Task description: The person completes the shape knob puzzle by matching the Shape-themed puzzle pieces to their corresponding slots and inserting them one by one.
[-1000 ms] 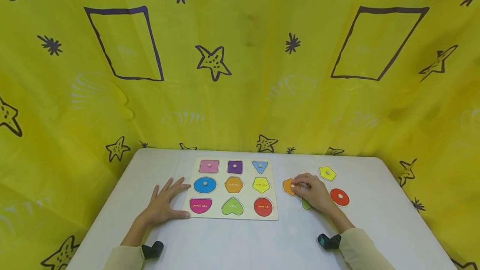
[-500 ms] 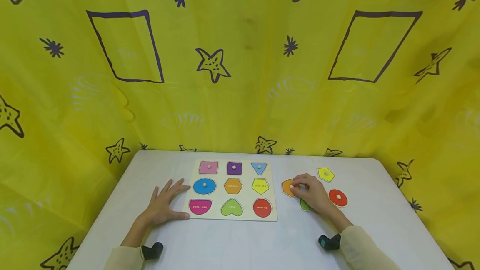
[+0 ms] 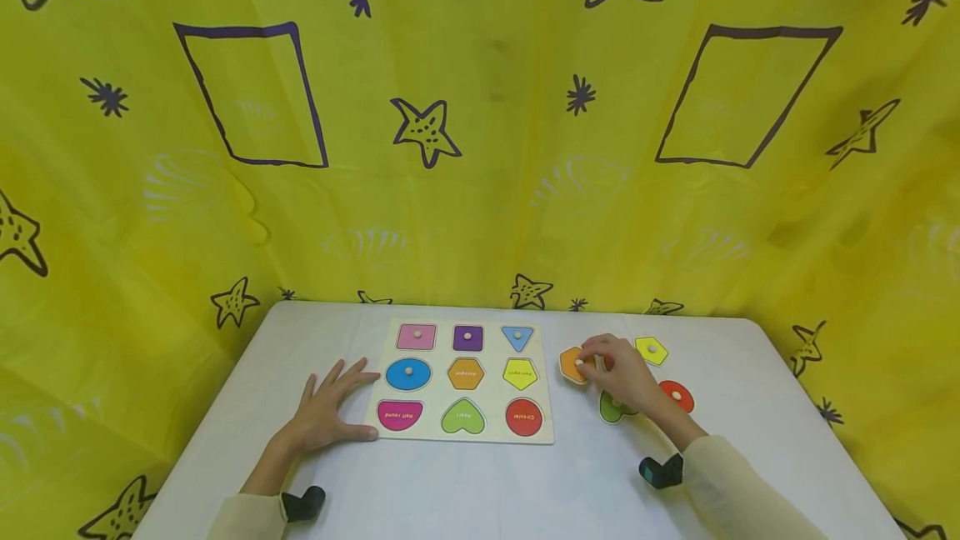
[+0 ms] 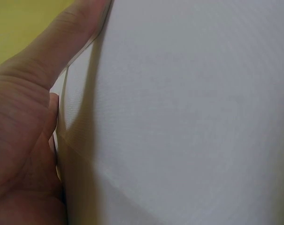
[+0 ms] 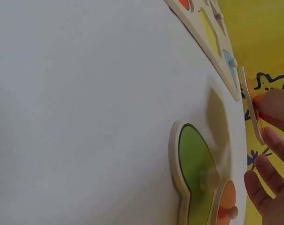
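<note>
My right hand (image 3: 624,369) pinches an orange hexagon puzzle piece (image 3: 570,365) by its knob. In the right wrist view the hexagon piece (image 5: 251,105) is raised off the table and tilted, with a shadow below. My left hand (image 3: 327,407) lies with spread fingers at the left edge of the wooden shape puzzle board (image 3: 491,432); the thumb (image 4: 62,42) touches that edge in the left wrist view. Knobbed pink, purple and blue pieces sit in the board. Its hexagon recess (image 3: 467,373), pentagon, half round, heart and circle recesses show printed words.
A green heart piece (image 5: 193,154) lies partly beneath my right hand. Close by are a red circle piece (image 3: 678,395) and a yellow pentagon piece (image 3: 651,350). The white table (image 3: 465,490) ends at a yellow patterned curtain (image 3: 487,215).
My right hand has lifted the orange hexagon piece off the table and shifted it slightly left and away from me. More of the green heart now shows. The left hand stays in place.
</note>
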The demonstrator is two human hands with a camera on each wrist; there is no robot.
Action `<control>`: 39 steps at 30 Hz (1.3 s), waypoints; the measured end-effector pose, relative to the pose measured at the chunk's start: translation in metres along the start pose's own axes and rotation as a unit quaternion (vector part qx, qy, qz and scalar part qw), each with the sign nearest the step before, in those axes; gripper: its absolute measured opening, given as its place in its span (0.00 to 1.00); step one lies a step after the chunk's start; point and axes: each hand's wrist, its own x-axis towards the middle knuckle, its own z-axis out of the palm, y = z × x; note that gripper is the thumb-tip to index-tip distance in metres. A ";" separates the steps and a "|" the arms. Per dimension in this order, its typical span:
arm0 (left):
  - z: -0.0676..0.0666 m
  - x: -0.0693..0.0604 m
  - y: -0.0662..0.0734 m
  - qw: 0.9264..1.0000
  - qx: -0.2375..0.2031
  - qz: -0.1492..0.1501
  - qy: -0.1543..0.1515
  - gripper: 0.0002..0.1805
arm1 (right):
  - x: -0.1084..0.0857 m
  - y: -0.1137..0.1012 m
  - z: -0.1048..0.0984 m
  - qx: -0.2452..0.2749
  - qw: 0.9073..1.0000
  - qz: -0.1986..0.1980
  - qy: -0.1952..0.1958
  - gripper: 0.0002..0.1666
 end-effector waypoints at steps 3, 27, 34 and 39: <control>0.001 0.000 -0.001 1.000 -0.003 -0.001 -0.001 0.50 | 0.004 -0.006 -0.001 0.009 1.000 -0.005 -0.001 0.05; -0.001 -0.001 0.000 1.000 0.007 -0.008 -0.003 0.50 | 0.043 -0.064 0.027 0.056 0.997 -0.052 -0.009 0.04; -0.001 -0.002 0.000 1.000 -0.004 -0.012 -0.004 0.50 | 0.052 -0.076 0.048 0.081 0.996 -0.037 -0.020 0.04; -0.001 0.000 0.000 1.000 -0.006 -0.011 -0.007 0.50 | 0.054 -0.081 0.064 0.104 0.994 -0.033 -0.021 0.03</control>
